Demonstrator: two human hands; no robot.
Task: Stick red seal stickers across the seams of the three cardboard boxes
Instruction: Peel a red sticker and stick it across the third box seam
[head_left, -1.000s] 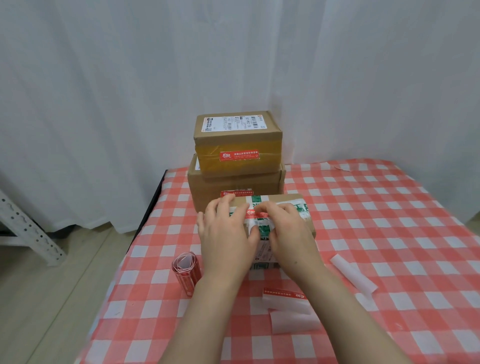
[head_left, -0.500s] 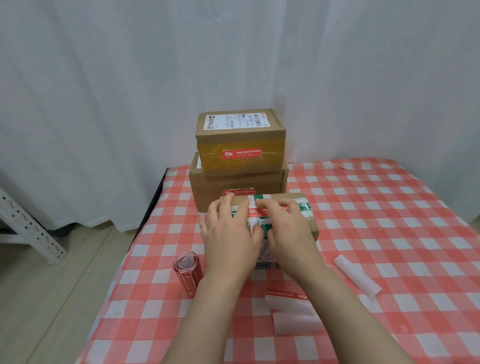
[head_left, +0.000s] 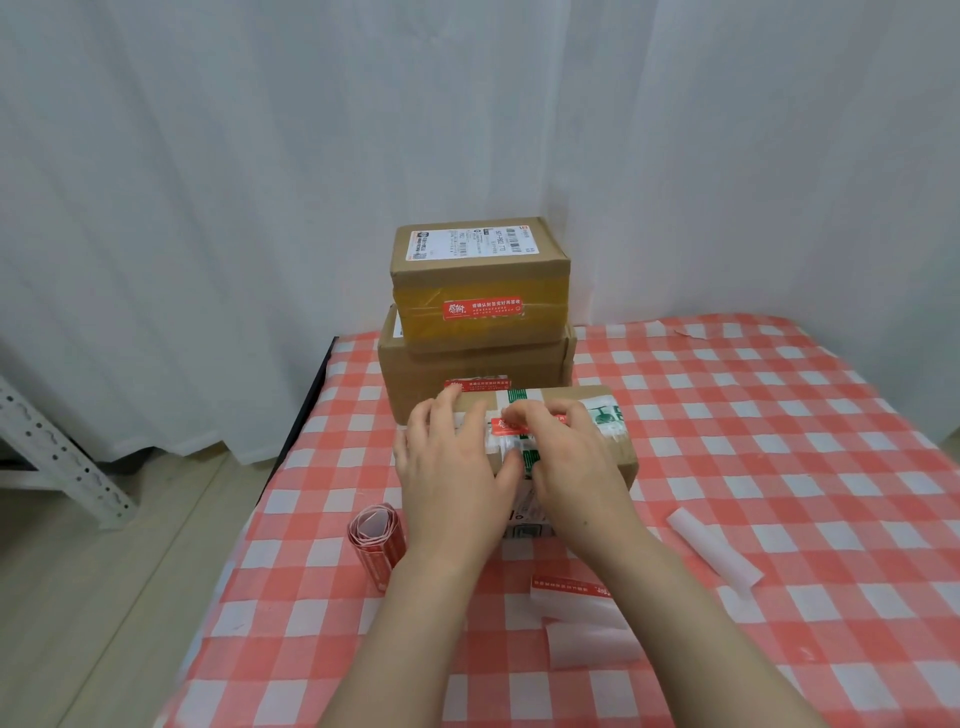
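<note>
beside near box (head_left: 615, 457), sticker roll (head_left: 376, 540)

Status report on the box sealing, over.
Left hand flat on near box, steadying. Right hand pressing red sticker onto its top. Top box and bottom box behind: sealed. Nothing in the way.

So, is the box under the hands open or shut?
Shut. The near box has a flat top under green-printed tape, with the left hand and right hand resting on it at a red sticker.
</note>
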